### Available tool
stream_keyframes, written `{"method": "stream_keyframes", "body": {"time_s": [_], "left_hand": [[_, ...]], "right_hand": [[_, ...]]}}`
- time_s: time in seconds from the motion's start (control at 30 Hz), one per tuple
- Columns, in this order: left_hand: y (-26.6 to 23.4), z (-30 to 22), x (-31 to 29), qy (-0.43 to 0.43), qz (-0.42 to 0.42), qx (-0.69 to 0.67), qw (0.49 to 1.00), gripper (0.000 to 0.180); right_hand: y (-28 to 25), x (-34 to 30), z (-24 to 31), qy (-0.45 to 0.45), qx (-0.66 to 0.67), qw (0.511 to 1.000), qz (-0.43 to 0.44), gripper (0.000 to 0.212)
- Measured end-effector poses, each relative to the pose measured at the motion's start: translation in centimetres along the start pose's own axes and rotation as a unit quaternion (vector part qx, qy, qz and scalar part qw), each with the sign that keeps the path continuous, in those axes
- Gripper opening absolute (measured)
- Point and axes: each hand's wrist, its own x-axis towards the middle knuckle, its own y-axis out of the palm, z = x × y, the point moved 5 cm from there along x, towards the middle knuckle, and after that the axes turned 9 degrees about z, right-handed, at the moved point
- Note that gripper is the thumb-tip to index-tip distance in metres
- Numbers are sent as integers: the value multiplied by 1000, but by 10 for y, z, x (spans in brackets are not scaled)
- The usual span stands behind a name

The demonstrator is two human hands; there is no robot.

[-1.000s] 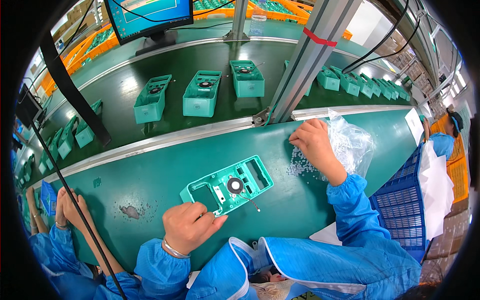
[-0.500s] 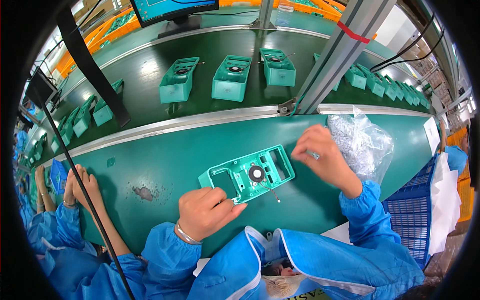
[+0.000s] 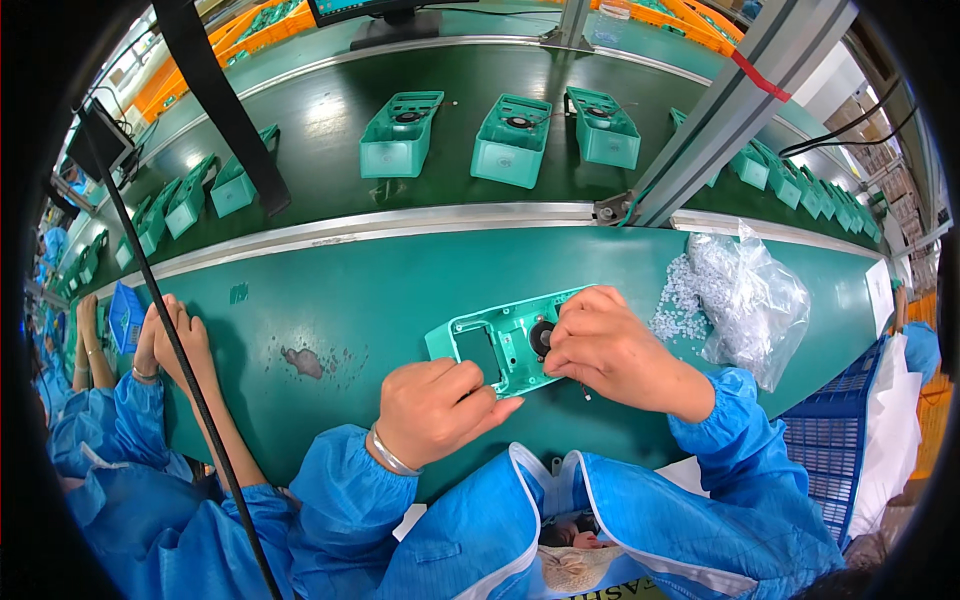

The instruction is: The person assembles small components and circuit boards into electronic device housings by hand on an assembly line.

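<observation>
1. Green case (image 3: 515,345) sits in front of the person at the green table (image 3: 330,270), open side up, between the two hands.
2. Left hand (image 3: 435,410) grasps the case's near edge toward its left end, fingers curled and thumb stretched along the edge.
3. Right hand (image 3: 615,350) bends over the right end, fingertips together beside the black round part (image 3: 541,338); whether they pinch a small piece cannot be told.
4. The case's long axis slants from near left to far right. Its end with the big square opening points left; the end with the round part points right and is partly covered.
5. Right of the hands, a clear bag (image 3: 755,315) holds many small pale pieces, with a loose pile (image 3: 678,310) of them beside it on the table.
6. Farther right, a blue crate (image 3: 825,440) has a white sheet (image 3: 890,430) over its right side.
7. At left, a small blue box (image 3: 125,318) stands near a co-worker's hands (image 3: 180,345).
8. Beyond the table, three green cases (image 3: 510,150) stand on the belt (image 3: 320,130), long axes pointing roughly away from the person, each containing a black round part.
9. Behind them, orange crates (image 3: 185,75) hold green pieces.
</observation>
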Motion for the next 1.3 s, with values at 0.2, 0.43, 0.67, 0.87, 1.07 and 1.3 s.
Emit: {"method": "stream_keyframes", "body": {"time_s": [0.2,0.43,0.67,0.87,1.07,1.3], "left_hand": [[-1,-1,-1,-4,0,6,1000,35],[1,1,-3,-7,-1,9,1000,36],[1,0,0,-3,-2,9,1000,36],[0,1,-2,-5,-1,5,1000,36],[1,0,-3,-6,10,-1,1000,29],[3,-2,-1,-1,0,-2,1000,39]], "right_hand": [[-3,4,9,-30,-40,999,-6,16],[3,5,0,-35,-8,999,1,19],[2,1,-1,-53,-52,997,-30,19],[1,1,-15,8,26,1000,1,17],[4,4,-8,18,16,1000,19,13],[-1,7,7,-21,-60,998,24,13]]}}
